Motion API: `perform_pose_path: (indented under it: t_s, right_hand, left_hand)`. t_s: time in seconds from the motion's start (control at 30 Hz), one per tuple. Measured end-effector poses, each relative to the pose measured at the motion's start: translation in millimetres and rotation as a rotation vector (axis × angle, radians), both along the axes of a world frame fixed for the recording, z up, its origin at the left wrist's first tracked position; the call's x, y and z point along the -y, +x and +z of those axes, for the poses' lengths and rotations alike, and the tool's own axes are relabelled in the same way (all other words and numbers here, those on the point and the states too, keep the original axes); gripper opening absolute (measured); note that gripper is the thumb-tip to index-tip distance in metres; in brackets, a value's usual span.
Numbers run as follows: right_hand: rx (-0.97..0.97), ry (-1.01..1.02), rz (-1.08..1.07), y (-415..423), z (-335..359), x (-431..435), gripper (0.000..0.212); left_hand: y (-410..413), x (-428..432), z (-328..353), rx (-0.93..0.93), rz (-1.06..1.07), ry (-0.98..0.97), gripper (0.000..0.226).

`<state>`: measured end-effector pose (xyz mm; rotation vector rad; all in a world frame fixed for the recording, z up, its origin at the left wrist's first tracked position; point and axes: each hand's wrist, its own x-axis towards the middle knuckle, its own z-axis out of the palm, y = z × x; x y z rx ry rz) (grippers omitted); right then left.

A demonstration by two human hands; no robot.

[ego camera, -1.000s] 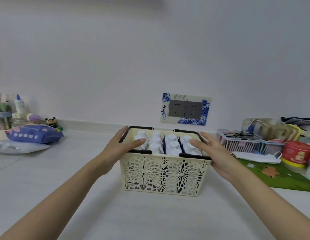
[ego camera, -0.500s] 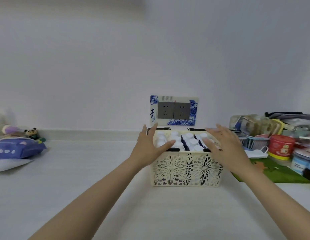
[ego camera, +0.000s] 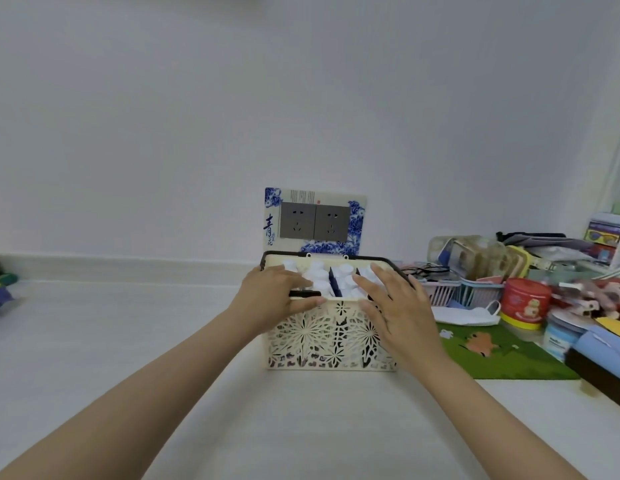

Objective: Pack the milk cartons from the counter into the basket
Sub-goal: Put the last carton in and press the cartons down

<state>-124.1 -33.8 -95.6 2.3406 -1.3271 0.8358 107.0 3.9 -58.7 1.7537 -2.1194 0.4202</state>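
A cream lattice basket [ego camera: 322,341] with black handles stands on the white counter near the wall. Several milk cartons [ego camera: 336,282] with white caps fill it, upright in rows. My left hand [ego camera: 274,299] lies on the basket's near left rim, thumb on the front wall and fingers over the black handle. My right hand [ego camera: 398,306] rests flat over the near right corner, fingers spread across the carton tops. Both hands hide parts of the rim and front row.
A double wall socket [ego camera: 313,221] with blue-and-white trim sits behind the basket. To the right lie a green mat [ego camera: 502,355], a white face mask [ego camera: 467,315], a red tin [ego camera: 524,303], small pink baskets [ego camera: 450,292] and clutter. Open white counter [ego camera: 128,341] spreads left.
The basket has slid right and back toward the wall socket. Both hands have moved from its sides onto its near rim and the carton tops.
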Motion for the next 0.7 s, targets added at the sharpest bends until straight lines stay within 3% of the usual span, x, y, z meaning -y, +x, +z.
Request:
perform_pose_path:
  t_s: [0.13, 0.7]
  right_hand:
    - [0.000, 0.002, -0.016, -0.7, 0.3, 33.7, 0.064]
    - [0.020, -0.018, 0.000, -2.1, -0.2, 129.9, 0.066]
  left_hand:
    - [-5.3, 30.3, 1.8, -0.029, 0.010, 0.011, 0.057]
    - [-6.6, 130.1, -2.7, -0.087, 0.065, -0.008, 0.057]
